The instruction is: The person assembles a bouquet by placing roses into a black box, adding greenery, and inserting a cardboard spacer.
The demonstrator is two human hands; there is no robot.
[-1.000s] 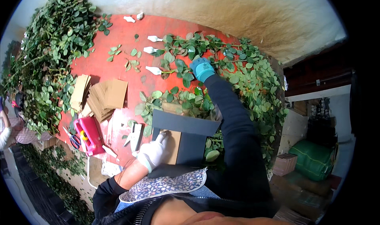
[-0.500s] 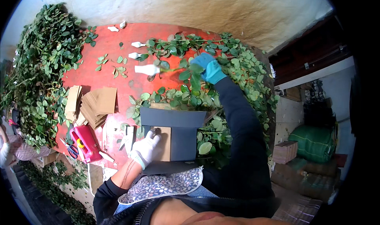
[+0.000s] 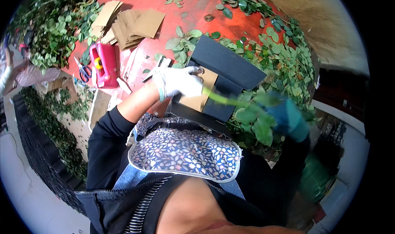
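Observation:
My left hand [image 3: 177, 82], in a white glove, curls its fingers at the upper part of a brown cardboard piece [image 3: 200, 100]. That piece lies in a black corrugated sheet [image 3: 228, 63] with raised folds, close in front of me. My right hand [image 3: 286, 118], in a blue-green glove and blurred by motion, grips a leafy rose stem [image 3: 224, 99] to the right of the sheet. The stem slants up toward the left glove. Its head cannot be told apart from the white glove.
On the red table [image 3: 197, 8] lie brown cardboard pieces [image 3: 135, 26], a pink tape dispenser [image 3: 106, 67], scissors [image 3: 84, 72] and a stapler-like tool [image 3: 159, 67]. Leafy stems [image 3: 284, 57] cover the right side. A taller leafy heap [image 3: 53, 32] stands left, with another person's sleeve [image 3: 7, 75] beyond.
My right hand has drawn the rose toward me and to the right, its head end now by my left hand. My view has turned, so the sheet appears tilted.

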